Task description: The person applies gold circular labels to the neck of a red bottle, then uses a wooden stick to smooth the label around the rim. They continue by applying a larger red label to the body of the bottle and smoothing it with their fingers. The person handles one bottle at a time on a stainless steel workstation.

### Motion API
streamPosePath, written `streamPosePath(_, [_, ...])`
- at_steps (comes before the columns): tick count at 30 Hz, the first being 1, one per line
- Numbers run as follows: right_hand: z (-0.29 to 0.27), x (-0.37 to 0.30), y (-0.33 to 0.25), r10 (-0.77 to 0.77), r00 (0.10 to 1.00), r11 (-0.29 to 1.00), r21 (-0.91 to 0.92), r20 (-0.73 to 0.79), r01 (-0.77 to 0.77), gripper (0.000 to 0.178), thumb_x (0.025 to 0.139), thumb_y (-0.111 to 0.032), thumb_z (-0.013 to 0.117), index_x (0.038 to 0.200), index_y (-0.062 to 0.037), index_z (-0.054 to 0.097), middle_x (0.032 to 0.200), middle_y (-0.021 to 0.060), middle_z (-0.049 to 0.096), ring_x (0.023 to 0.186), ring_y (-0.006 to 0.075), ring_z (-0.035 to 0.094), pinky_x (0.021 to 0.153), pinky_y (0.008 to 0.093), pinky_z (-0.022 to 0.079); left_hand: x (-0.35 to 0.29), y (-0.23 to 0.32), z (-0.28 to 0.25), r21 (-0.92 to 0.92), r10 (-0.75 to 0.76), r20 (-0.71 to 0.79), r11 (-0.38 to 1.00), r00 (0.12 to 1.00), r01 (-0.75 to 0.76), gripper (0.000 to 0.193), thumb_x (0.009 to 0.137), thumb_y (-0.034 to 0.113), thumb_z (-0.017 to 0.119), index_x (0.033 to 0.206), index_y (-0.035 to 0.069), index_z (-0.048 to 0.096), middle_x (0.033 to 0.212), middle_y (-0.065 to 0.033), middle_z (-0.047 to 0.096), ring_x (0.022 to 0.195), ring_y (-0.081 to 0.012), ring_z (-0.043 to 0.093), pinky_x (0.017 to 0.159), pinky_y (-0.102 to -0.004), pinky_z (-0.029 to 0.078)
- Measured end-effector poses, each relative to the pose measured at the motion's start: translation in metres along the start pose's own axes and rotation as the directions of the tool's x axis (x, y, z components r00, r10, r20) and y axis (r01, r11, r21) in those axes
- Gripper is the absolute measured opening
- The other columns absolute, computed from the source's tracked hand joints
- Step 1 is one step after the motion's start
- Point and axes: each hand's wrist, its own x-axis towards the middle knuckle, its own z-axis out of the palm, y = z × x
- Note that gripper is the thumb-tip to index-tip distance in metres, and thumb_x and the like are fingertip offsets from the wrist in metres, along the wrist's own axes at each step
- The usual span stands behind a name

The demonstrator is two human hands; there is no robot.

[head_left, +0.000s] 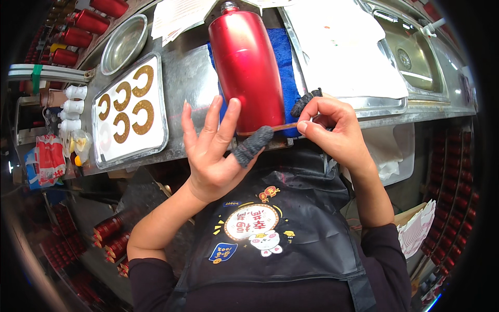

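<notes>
A large glossy red bottle [247, 67] lies on a blue towel [286, 57], its neck pointing away from me and its base near the bench edge. My right hand [332, 125] pinches one end of a thin brownish-gold strip [285, 126] between thumb and forefinger; a dark grey knitted finger cover sits on one of its other fingers. My left hand [215, 151] has its bare fingers spread beside the bottle's base. A grey knitted cover [252, 146] sheathes its forefinger, whose tip meets the strip's other end. The left thumb is mostly hidden.
To the left, a tray [165, 117] holds several gold C-shaped pieces on white. Behind it stands a steel bowl [125, 44]. White sheets [343, 52] cover a tray at right, before a sink [410, 52]. White bottles [73, 109] stand far left. Racks of red bottles flank the bench.
</notes>
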Motion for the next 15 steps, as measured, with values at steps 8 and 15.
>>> streamPosePath(8, [0.006,0.005,0.006,-0.039,0.999,0.996,-0.077,0.02,0.04,0.008,0.085,-0.007,0.073,0.083,-0.002,0.067,0.082,-0.0033,0.056,0.069,0.0005,0.049,0.059,0.0178,0.037,0.021,-0.001,0.023,-0.16,-0.107,-0.133,0.983,0.985,0.085,0.062,0.067,0.017,0.088,0.124,0.001,0.069,0.148,-0.0246,0.052,0.14,-0.0421,0.048,0.113,-0.0656,0.03])
streamPosePath(15, [0.007,-0.002,-0.009,0.006,1.0,0.999,-0.048,0.019,-0.005,0.01,0.084,-0.008,0.075,0.081,-0.0023,0.067,0.082,-0.0034,0.054,0.066,-0.0003,0.045,0.058,0.018,0.034,-0.019,-0.01,0.014,-0.294,-0.202,-0.083,0.941,0.976,0.169,0.069,0.072,0.02,0.09,0.13,-0.005,0.063,0.152,-0.0255,0.047,0.14,-0.0439,0.047,0.114,-0.065,0.027])
